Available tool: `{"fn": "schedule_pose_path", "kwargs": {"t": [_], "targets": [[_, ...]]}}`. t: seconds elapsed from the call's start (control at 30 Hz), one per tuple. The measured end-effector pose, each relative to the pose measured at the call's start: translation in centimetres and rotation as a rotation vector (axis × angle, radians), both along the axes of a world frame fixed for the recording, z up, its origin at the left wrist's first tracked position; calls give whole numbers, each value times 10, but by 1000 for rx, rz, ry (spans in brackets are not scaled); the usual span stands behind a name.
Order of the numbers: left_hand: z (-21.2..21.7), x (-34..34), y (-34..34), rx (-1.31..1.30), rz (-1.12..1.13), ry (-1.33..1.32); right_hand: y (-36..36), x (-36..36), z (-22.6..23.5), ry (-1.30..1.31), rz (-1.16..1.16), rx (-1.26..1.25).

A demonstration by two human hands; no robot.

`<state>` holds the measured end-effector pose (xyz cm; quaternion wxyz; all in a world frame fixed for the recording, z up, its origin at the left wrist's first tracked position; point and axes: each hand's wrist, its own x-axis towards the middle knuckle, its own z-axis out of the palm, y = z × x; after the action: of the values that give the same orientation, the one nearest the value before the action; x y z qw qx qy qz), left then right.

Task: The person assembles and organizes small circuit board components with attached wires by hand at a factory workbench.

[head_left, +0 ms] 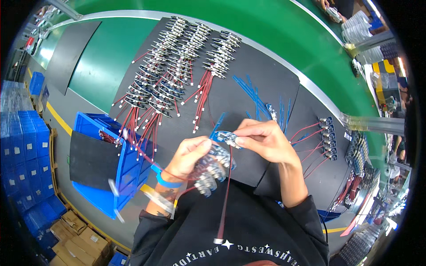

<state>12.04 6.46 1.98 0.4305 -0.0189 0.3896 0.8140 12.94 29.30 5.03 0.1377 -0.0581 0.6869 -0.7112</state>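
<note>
My left hand [188, 155], with a blue band round its wrist, is closed on a bunch of small circuit boards [211, 173] that are blurred by motion; dark red cables trail from them. A thin blue strip [217, 125] stands up beside its thumb. Between thumb and fingers, my right hand [268, 139] pinches one curved circuit board [226, 138] by its right end, close to my left fingertips. A dark red cable [226, 199] hangs down before my dark shirt, ending in a white connector [218, 240]. Whether the left fingers touch that board I cannot tell.
Rows of circuit boards [177, 53] with red cables cover the far left of the black mat [248, 164]. Loose blue strips [250, 93] lie beyond my right hand. More boards [327, 137] line up at right. A blue bin [128, 177] stands at left; stacked blue crates [26, 150] are beyond.
</note>
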Motion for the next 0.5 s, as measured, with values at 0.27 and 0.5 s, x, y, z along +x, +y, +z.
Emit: {"fn": "schedule_pose_path", "kwargs": {"t": [0.27, 0.5], "targets": [[-12, 7, -57, -357, 237, 382, -44, -50, -18, 63, 305, -201], [-1, 16, -70, -107, 569, 125, -35, -80, -21, 434, -305, 408]]}}
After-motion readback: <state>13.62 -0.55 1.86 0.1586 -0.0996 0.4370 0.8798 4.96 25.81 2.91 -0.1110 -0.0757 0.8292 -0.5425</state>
